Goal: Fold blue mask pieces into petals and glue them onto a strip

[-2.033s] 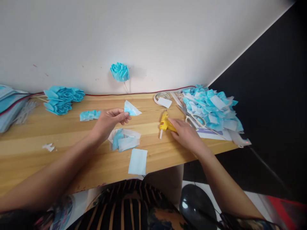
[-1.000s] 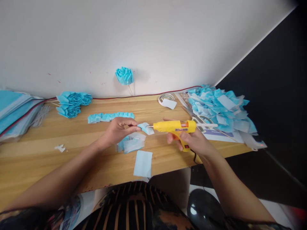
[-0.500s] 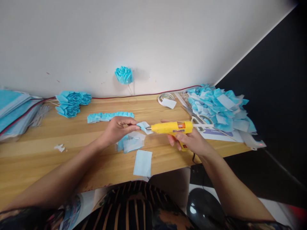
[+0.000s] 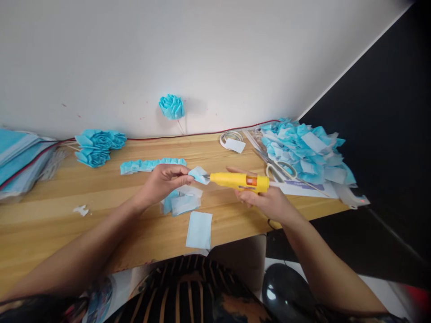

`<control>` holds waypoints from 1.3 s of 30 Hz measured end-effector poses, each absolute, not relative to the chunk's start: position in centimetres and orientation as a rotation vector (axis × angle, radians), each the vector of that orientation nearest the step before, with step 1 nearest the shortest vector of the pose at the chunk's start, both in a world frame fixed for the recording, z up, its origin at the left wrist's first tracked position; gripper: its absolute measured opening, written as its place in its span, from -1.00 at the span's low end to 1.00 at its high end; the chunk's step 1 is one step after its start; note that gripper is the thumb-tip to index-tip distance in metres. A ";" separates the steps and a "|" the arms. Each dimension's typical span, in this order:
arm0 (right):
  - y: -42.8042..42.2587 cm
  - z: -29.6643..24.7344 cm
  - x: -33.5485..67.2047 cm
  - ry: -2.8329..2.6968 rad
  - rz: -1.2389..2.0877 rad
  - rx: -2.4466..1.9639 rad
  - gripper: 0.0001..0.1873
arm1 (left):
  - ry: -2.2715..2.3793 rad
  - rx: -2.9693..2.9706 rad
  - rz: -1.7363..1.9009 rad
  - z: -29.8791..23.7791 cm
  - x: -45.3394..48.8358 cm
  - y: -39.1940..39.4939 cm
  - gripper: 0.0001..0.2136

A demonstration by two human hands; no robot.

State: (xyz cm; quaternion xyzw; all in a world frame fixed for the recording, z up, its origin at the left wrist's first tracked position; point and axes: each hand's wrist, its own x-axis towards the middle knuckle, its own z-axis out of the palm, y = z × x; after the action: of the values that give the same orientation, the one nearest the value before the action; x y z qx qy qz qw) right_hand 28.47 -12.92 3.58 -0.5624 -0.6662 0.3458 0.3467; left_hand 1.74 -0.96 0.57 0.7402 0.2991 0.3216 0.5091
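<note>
Glue gun (image 4: 239,181), yellow and just one of it, is wrapped in the fingers of my right hand (image 4: 266,199), above the middle of the wooden table (image 4: 218,163), its nozzle toward the left. An orange part sits inside the window of its body. My left hand (image 4: 168,181) pinches one folded piece (image 4: 198,175), blue and white, between thumb and fingers. The nozzle is at the right edge of that piece; I see the spot too small to say whether they touch.

Just beyond my left hand lies one pleated blue row (image 4: 153,164). Nearer me are a small pile of loose pieces (image 4: 185,205), overlapping so I can't count them, and one flat rectangle (image 4: 199,230) close to the table's near edge.

Far left, three blue flowers (image 4: 96,146) lie bunched, and a fourth, a single flower (image 4: 171,106), is upright by the wall on its thin stem. At the left end are a stack of blue sheets (image 4: 20,157) and a bundle of white strips (image 4: 54,165).

Far off, slightly right, one white card (image 4: 235,145) leans on one coil (image 4: 222,140). On the right are one pair of scissors (image 4: 281,170) and a big heap of blue and white pieces (image 4: 306,148), too many to count, partly over a printed sheet (image 4: 313,187).
</note>
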 end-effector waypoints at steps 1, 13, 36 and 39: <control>-13.2 3.7 28.4 -1.799 0.728 -1.481 -0.52 | 0.724 1.747 0.770 0.6 1.8 -1.0 -0.77; -10.5 -1.3 35.2 -2.178 -0.226 -2.090 -0.25 | 0.782 1.508 0.851 1.0 2.0 -0.5 -0.73; -4.4 4.4 21.3 -2.000 0.500 -1.344 -0.26 | 0.794 1.587 0.886 0.9 2.3 -0.6 -0.78; -4.1 4.4 21.0 -1.957 0.542 -1.385 -0.31 | 0.819 1.591 0.883 0.9 2.3 -0.6 -0.78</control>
State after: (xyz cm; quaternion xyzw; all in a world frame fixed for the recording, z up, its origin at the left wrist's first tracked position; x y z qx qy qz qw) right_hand 20.98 -4.06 4.41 -0.5310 -0.7502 0.2077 0.3350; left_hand 2.33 -0.61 0.88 0.6699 0.3449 0.3717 0.5423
